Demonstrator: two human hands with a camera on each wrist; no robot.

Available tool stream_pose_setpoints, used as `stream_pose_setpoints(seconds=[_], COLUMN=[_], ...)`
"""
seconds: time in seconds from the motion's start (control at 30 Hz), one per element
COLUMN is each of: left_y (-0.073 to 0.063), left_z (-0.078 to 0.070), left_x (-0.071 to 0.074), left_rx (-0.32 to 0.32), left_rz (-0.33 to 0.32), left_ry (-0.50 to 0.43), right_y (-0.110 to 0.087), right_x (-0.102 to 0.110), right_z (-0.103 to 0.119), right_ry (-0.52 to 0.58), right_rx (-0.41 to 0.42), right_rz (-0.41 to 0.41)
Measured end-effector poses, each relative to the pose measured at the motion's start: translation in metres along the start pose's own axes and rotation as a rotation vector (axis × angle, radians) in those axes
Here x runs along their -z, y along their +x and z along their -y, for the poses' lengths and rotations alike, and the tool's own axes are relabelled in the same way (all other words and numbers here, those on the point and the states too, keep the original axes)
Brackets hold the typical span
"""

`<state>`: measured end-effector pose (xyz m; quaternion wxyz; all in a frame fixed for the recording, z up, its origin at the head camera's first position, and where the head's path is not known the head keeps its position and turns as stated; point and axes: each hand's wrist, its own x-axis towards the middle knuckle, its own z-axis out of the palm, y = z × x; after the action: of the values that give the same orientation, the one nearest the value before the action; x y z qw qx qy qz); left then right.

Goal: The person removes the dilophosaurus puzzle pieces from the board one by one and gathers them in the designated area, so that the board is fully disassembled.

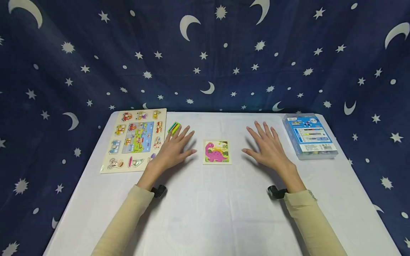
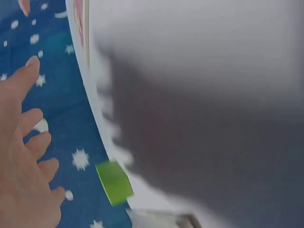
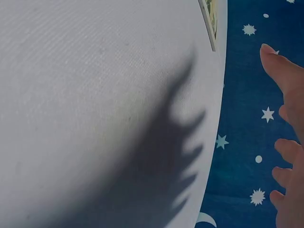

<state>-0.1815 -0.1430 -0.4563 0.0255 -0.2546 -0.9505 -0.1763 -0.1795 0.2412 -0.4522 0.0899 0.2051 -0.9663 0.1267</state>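
Note:
A small square jigsaw puzzle [image 1: 217, 152] with a pink dinosaur lies on the white table between the two hands. To its left, the left hand [image 1: 173, 148] is held above the table with fingers spread, palm down, holding nothing. It overlaps the right edge of a wooden peg puzzle board [image 1: 107, 164] in the head view. By its fingertips lies a small bright green item [image 1: 174, 127] with coloured stripes, partly covered. The right hand [image 1: 269, 147] hovers on the other side, fingers spread, nothing in it. Its shadow falls on the tablecloth in the right wrist view.
A clear plastic box [image 1: 310, 137] with a blue printed label stands at the back right of the table. Behind the table hangs a dark blue curtain [image 1: 224, 60] with moons and stars. The table's white cloth [image 1: 217, 213] stretches toward the front.

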Motion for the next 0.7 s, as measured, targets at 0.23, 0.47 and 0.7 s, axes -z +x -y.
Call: stream_pose_setpoints(seconds=[0.23, 0.47, 0.7], left_y=[0.006, 0.013, 0.015], left_z=[-0.03, -0.06, -0.077], left_x=[-0.014, -0.029, -0.042], left_rx=[-0.129, -0.177, -0.18], left_rz=[0.146, 0.319, 0.415], left_ry=[-0.097, -0.133, -0.054], right_y=[0.01, 0.027, 0.042], right_x=[-0.004, -0.015, -0.024], right_z=[0.004, 0.012, 0.022], right_ry=[0.094, 0.218, 0.333], right_rx=[0.026, 0.04, 0.05], right_rz=[0.013, 0.03, 0.061])
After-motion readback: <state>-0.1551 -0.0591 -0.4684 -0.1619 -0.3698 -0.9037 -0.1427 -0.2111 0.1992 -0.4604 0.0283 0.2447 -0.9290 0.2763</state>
